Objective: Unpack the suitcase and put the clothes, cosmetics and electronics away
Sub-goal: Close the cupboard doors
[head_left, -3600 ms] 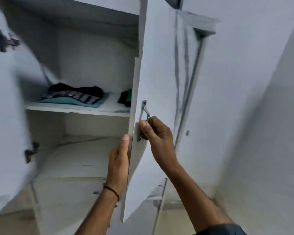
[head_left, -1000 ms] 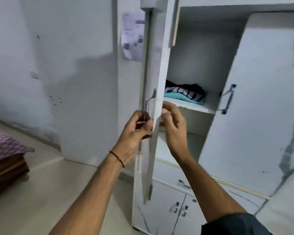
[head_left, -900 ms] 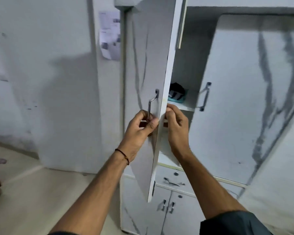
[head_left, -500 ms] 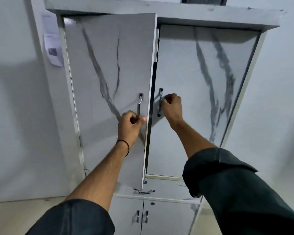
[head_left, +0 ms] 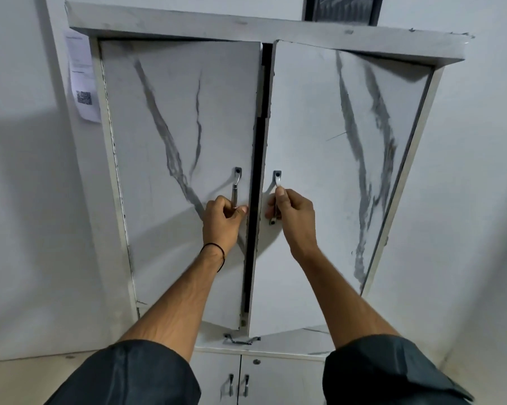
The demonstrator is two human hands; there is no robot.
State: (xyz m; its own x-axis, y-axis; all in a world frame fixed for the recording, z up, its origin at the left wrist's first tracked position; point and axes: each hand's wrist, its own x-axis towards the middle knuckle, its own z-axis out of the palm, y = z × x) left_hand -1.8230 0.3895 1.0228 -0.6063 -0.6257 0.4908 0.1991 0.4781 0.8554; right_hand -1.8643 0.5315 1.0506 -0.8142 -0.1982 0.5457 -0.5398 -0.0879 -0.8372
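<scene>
- The wardrobe (head_left: 246,27) doors stand almost shut, with a narrow dark gap (head_left: 255,229) between them. By the look of it the putting-away is at or near its end, and only the closing is left.
- The left hand (head_left: 221,220) curls round the left door handle (head_left: 235,190), and the right hand (head_left: 294,213) grips the right door handle (head_left: 277,179).
- No suitcase, clothes, cosmetics or electronics show. Anything stored would lie behind the doors, beyond both hands.
- The gap runs between the two hands.
</scene>
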